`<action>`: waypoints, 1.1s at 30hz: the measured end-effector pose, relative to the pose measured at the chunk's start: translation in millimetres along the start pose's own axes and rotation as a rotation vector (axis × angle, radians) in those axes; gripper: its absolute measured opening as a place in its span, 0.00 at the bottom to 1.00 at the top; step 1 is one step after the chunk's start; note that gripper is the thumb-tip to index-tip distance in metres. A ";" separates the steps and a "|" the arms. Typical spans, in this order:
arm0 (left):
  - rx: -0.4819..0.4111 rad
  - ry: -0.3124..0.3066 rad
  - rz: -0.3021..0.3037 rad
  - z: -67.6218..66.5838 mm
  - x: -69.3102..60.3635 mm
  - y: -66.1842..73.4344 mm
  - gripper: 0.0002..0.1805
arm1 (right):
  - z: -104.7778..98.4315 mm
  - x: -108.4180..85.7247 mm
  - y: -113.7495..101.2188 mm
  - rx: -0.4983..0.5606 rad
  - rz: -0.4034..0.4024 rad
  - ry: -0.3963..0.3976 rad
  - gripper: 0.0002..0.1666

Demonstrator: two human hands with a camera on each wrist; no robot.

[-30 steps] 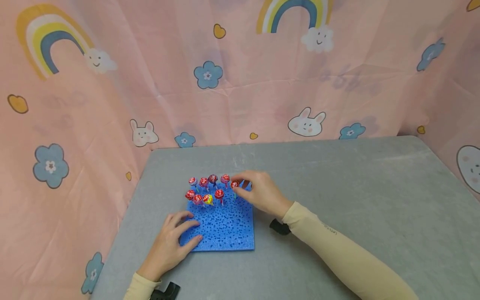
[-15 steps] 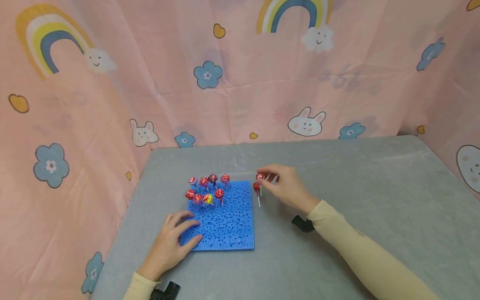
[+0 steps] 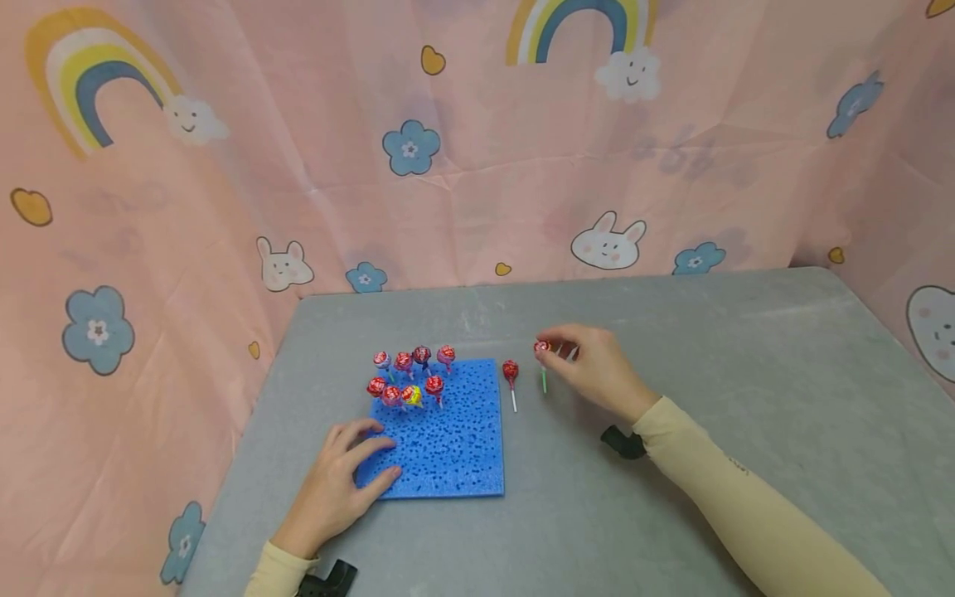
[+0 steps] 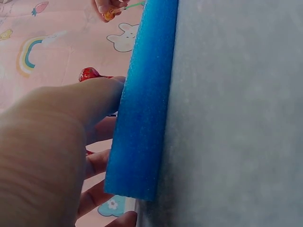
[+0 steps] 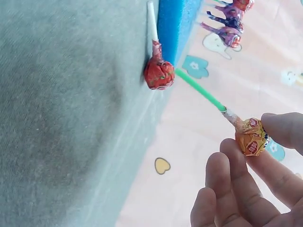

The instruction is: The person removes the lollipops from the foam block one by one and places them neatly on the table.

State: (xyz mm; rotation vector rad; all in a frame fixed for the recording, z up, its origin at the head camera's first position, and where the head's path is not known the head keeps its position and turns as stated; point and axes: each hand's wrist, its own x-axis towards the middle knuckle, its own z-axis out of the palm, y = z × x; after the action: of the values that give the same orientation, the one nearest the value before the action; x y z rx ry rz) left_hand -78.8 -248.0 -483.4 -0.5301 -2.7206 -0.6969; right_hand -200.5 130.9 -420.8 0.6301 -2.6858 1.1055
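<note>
My right hand [image 3: 594,370] pinches a lollipop by its wrapped head, clear of the foam block's right side. In the right wrist view that lollipop [image 5: 252,137] has an orange wrapper and a green stick pointing away from the fingers. A red lollipop [image 3: 511,371] with a white stick lies on the table between the hand and the blue foam block [image 3: 448,456]. Several lollipops [image 3: 434,385] stand in two rows at the block's back left. My left hand [image 3: 339,485] rests on the block's front left corner, thumb and fingers spread and nearly straight.
The block lies on a grey table [image 3: 671,497]. A pink printed curtain [image 3: 485,182] hangs behind and around the table. Dark wrist camera mounts show at both wrists.
My right hand has moved right from the block's back right area, taking the lollipop with it. The red lollipop on the table has come into sight. The left hand stays put.
</note>
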 end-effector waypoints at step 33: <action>0.008 -0.010 -0.016 -0.3 0.2 0.0 0.18 | 30.1 25.9 26.1 -0.111 0.148 -0.299 0.12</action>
State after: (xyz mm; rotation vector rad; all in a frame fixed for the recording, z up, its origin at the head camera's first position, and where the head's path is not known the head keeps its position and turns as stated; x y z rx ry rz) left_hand -79.0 -248.2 -483.1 -0.5119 -2.7387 -0.6890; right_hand -235.2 118.1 -450.6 0.6300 -3.0686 0.9524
